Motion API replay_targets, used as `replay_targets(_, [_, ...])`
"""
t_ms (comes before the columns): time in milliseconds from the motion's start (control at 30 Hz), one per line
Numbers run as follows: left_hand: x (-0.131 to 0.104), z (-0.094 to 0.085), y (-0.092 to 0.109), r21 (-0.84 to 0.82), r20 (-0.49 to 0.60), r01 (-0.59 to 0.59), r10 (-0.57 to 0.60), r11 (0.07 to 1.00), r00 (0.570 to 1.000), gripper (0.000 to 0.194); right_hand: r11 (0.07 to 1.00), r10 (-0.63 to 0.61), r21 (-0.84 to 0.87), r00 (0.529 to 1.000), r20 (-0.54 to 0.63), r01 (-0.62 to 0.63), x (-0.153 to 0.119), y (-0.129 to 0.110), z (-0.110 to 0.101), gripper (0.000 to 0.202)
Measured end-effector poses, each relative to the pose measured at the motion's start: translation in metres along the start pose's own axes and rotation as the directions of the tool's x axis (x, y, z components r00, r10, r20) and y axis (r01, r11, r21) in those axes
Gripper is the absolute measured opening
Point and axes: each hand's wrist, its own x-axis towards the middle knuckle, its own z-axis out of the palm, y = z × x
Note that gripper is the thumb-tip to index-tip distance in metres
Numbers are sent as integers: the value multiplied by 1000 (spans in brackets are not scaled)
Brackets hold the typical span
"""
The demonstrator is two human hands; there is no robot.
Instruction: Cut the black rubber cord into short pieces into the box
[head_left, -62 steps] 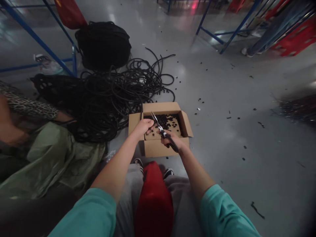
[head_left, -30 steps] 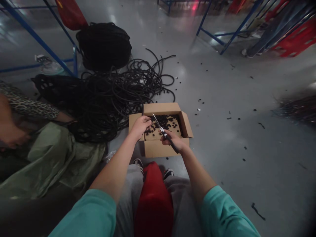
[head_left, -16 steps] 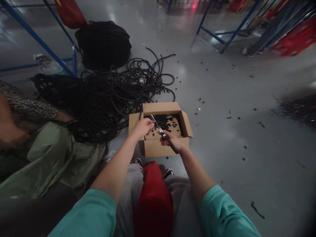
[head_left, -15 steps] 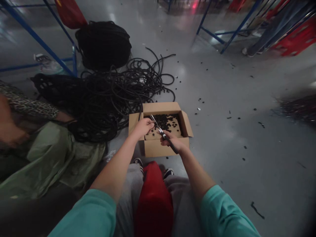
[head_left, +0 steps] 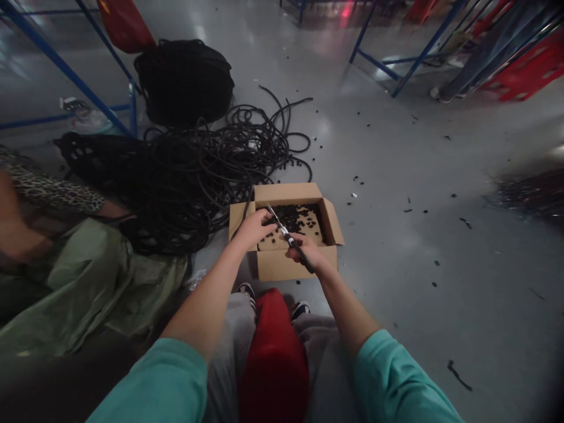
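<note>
Left hand [head_left: 254,229]: curled, thumb and forefinger slightly parted; I can't tell whether they pinch the black cord [head_left: 247,202] running to it.
Right hand [head_left: 308,251]: I see it wrapped round the snips [head_left: 286,234], blades pointing past the left fingertips.
Carton [head_left: 288,192]: open, beneath both hands, small black pieces [head_left: 288,216] inside.
Cord heap [head_left: 198,170]: beyond the left hand.

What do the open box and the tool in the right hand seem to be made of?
Box: probably cardboard, matte brown, with folding flaps.
Tool: shiny tip, likely metal; black handle, perhaps plastic or rubber, too small to tell.
</note>
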Motion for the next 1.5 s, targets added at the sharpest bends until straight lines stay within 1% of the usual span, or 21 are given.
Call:
replay_targets(67, [0,0,0,107,-38,-3,8,994,999,16,1000,4,5,1000,-6,-4,0,0,0,57])
replay_targets(133, [-1,0,0,167,-44,-11,19,986,999,17,1000,9,20,1000,9,-9,0,1,-1,58])
replay_targets(233, [-1,-1,1,217,-24,-48,54,975,998,19,997,-4,74,997,80,-2,0,3,-3,59])
replay_targets(300, [-1,-1,1,218,1,-62,63,974,998,20,995,-25,102,993,116,13,1,3,-5,59])
replay_targets(367, [-1,-1,2,167,47,-47,39,985,998,22,994,-36,106,990,133,22,0,3,-6,60])
replay_targets(500, [-3,-3,6,-17,153,79,-75,997,985,23,995,-58,85,987,149,46,-1,1,-9,58])
replay_targets(600, [-4,-7,10,-132,179,141,-116,981,977,21,996,-71,60,988,139,63,-2,2,-9,58])
replay_targets(733, [-5,-13,15,-159,194,161,-130,974,972,13,998,-49,50,991,125,43,-2,3,-5,59])
replay_targets(800, [-6,-15,16,-147,204,149,-117,978,972,14,999,-39,40,994,99,35,-3,2,-3,59])
replay_targets(867, [-6,-16,16,-141,203,148,-118,979,972,15,999,-31,20,997,65,29,-3,0,-1,57])
replay_targets(967, [-3,-12,9,-151,171,142,-116,978,978,13,1000,-30,-4,999,19,30,-3,-1,0,54])
replay_targets(1033, [0,-7,2,-152,110,77,-60,985,992,14,1000,-26,-5,1000,10,26,-3,-1,0,54])
replay_targets(1100, [2,-2,-4,-119,36,-5,10,993,999,18,1000,-21,8,999,25,21,-2,0,-1,55])
replay_targets(1167, [3,1,-8,-92,19,-25,26,995,999,16,999,-29,34,998,59,27,-2,0,-3,57])
replay_targets(1233, [2,3,-7,-110,80,15,-6,994,997,14,997,-56,65,994,93,50,-2,0,-4,58])
replay_targets(1333, [0,4,-4,-198,208,77,-34,977,977,15,993,-80,96,989,121,69,-4,-1,-5,60])
replay_targets(1433, [-1,2,-2,-293,272,141,-59,946,960,11,996,-63,72,989,137,53,-4,-1,-6,60])
replay_targets(1500, [-1,0,0,-342,297,186,-82,921,951,13,998,-43,55,989,144,36,-4,0,-6,61])
